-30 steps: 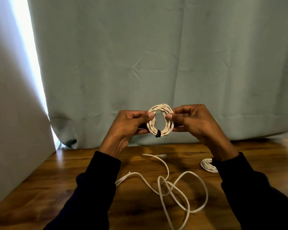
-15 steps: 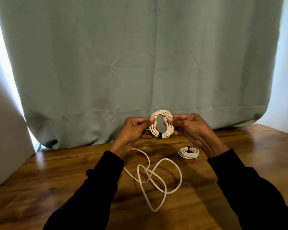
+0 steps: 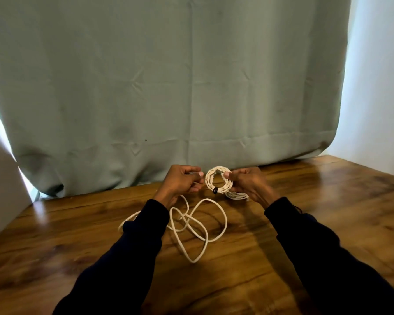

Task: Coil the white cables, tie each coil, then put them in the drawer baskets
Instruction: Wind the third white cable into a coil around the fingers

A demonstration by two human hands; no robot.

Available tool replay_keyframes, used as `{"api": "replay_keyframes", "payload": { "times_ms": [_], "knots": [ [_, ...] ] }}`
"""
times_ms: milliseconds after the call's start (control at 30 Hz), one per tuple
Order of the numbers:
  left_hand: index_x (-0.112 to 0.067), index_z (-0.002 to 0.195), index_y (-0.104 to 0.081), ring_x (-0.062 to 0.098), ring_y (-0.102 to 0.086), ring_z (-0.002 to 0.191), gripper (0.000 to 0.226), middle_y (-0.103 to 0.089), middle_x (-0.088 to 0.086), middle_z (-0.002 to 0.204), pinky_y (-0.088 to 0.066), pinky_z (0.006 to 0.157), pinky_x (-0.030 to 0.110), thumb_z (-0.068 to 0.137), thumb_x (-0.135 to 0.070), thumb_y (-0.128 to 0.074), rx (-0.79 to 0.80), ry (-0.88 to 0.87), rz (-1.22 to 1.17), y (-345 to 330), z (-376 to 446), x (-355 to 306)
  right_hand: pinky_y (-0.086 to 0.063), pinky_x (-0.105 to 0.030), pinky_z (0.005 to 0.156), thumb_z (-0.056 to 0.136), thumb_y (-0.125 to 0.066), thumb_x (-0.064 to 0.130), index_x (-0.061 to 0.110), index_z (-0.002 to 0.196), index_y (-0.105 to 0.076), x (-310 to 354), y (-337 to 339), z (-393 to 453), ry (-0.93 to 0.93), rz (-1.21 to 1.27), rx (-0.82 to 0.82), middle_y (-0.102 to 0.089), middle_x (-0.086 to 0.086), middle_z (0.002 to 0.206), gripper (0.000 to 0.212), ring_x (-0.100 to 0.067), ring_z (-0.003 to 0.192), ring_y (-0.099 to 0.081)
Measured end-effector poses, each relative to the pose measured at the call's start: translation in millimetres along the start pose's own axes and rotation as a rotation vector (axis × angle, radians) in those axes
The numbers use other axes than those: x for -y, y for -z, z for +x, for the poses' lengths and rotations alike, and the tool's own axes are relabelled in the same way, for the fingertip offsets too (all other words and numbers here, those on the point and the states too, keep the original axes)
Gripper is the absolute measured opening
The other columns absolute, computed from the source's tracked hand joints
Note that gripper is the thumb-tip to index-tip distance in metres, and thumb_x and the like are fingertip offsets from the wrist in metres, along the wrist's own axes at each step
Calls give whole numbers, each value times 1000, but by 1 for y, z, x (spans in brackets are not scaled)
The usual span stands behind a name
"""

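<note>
Coil held up in the right hand, between both hands, above the tabletop.

The right hand [image 3: 248, 184] pinches the right rim of the coil [image 3: 218, 181], which stands upright, its ring facing the person, its black tie [image 3: 215, 190] at the bottom. The left hand [image 3: 182, 181] sits just beside the left rim, fingers curled; whether it grips anything I cannot tell. A second coil [image 3: 237, 196] lies flat just behind. The loose cable [image 3: 191, 226] sprawls on the tabletop [image 3: 328, 201] nearer the left hand, its long loop running toward the person.

Loose white cable [image 3: 189, 226] sprawls across the wooden table [image 3: 328, 212] centre; grey-green curtain [image 3: 168, 87] blocks the far edge; right side open.
</note>
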State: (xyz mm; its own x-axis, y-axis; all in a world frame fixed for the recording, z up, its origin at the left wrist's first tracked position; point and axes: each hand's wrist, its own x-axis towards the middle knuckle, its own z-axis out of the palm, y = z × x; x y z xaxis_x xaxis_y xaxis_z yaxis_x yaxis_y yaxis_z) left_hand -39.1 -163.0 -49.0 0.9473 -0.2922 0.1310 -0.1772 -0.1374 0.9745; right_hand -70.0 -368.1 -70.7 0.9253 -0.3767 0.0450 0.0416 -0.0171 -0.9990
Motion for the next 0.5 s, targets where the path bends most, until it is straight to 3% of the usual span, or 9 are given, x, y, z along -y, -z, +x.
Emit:
{"api": "replay_keyframes", "payload": {
  "times_ms": [167,233,333,400,500],
  "knots": [
    [3,98,-75,14,-63,60,22,-74,17,82,-55,63,26,86,-14,-77,126,3,195,2,-7,9,-55,-30,50,80,-81,7,6,69,-61,-36,-22,18,-44,-144,-57,-65,-13,70,23,-16,53,-63],
    [-3,90,-79,14,-64,65,21,-76,12,82,-53,61,23,81,-21,-82,219,-1,310,5,-11,11,-53,-29,51,72,-89,20,6,66,-66,-43,-27,24,2,-316,-136,-70,-13,67,27,-15,54,-61],
    [-12,90,-81,20,-64,77,20,-77,12,89,-52,67,24,81,-31,-81,366,-16,399,12,-15,14,-42,-27,52,67,-89,42,11,56,-66,-48,-28,27,39,-531,-164,-65,-4,55,39,-15,51,-52],
    [-10,94,-80,26,-64,80,30,-76,18,93,-50,76,33,85,-38,-74,479,5,334,15,-16,16,-42,-30,50,69,-86,43,10,50,-61,-52,-25,31,75,-589,-157,-56,-1,48,46,-16,48,-48],
    [-6,93,-78,23,-62,72,48,-71,18,79,-48,71,30,87,-51,-63,587,18,289,20,-18,13,-45,-33,51,75,-80,44,3,55,-63,-56,-23,33,154,-702,-132,-57,-5,49,49,-18,49,-50]
  ]
}}
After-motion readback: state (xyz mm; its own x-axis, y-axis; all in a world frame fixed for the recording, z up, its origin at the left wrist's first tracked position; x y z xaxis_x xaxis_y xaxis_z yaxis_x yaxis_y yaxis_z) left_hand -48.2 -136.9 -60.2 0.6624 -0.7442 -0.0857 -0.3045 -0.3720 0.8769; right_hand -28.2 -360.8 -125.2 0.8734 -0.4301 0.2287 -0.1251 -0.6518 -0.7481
